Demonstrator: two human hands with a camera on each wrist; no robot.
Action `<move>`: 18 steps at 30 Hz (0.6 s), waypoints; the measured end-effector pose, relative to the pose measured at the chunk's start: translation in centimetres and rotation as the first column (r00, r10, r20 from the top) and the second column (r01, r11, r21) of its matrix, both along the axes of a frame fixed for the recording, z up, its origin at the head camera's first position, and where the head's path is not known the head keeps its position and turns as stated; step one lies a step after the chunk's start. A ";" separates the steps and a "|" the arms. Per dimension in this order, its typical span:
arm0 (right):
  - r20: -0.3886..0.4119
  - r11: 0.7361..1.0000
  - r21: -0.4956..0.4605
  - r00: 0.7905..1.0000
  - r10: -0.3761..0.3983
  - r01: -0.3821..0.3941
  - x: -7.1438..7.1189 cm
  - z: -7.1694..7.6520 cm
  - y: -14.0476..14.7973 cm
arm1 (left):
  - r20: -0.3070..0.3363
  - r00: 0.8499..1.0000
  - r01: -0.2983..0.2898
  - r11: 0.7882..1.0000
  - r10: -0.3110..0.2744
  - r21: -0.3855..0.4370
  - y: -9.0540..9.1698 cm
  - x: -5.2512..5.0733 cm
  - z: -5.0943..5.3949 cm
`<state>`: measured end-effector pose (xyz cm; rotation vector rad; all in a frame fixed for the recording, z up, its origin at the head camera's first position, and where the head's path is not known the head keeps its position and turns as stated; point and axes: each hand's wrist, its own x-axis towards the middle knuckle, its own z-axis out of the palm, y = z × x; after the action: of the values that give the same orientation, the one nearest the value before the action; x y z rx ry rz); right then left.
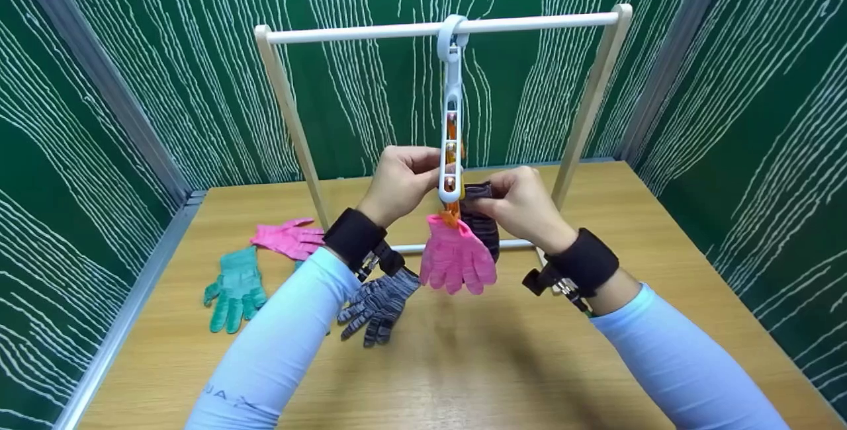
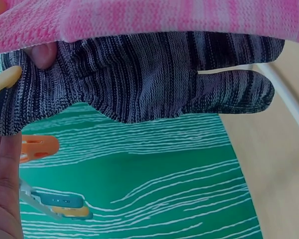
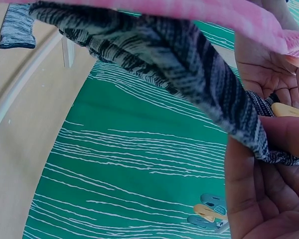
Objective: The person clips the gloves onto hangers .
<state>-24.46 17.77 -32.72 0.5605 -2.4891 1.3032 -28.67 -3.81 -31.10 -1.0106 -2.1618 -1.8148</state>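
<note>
A pink glove (image 1: 456,258) hangs from an orange clip on the white clip hanger (image 1: 452,152). Behind it is a dark striped glove (image 1: 482,225), its cuff pinched between thumb and finger of the right hand (image 1: 526,208). The left hand (image 1: 400,182) is at the hanger's left side, its fingertips partly hidden behind it. In the left wrist view a yellow clip (image 2: 7,79) sits at the cuff of the striped glove (image 2: 134,79), with a fingertip on the knit. The right wrist view shows the right thumb and fingers (image 3: 269,144) gripping the cuff, the left hand beyond.
The hanger hooks over the white bar (image 1: 357,33) of a wooden-legged rack. On the table (image 1: 463,364) to the left lie a pink glove (image 1: 288,238), a green glove (image 1: 237,288) and a grey striped glove (image 1: 380,307); something green is partly hidden by the left arm. Green walls surround the table.
</note>
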 end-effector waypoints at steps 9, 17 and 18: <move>-0.010 1.000 -0.006 1.000 0.002 -0.002 0.2 0.0 -0.1 | -0.013 1.000 0.017 1.000 -0.017 -0.006 -0.4 0.0 -0.2; 0.012 1.000 -0.006 1.000 0.006 -0.006 0.3 -0.1 0.0 | 0.003 1.000 0.007 1.000 -0.007 -0.013 -0.5 0.1 -0.2; 0.012 1.000 -0.006 1.000 0.005 -0.005 0.2 -0.1 0.0 | 0.007 1.000 0.005 1.000 -0.005 -0.013 -0.5 0.1 -0.3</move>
<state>-24.21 17.74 -32.87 0.5596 -2.4943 1.3185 -28.53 -4.29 -31.36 -1.0148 -2.1801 -1.8114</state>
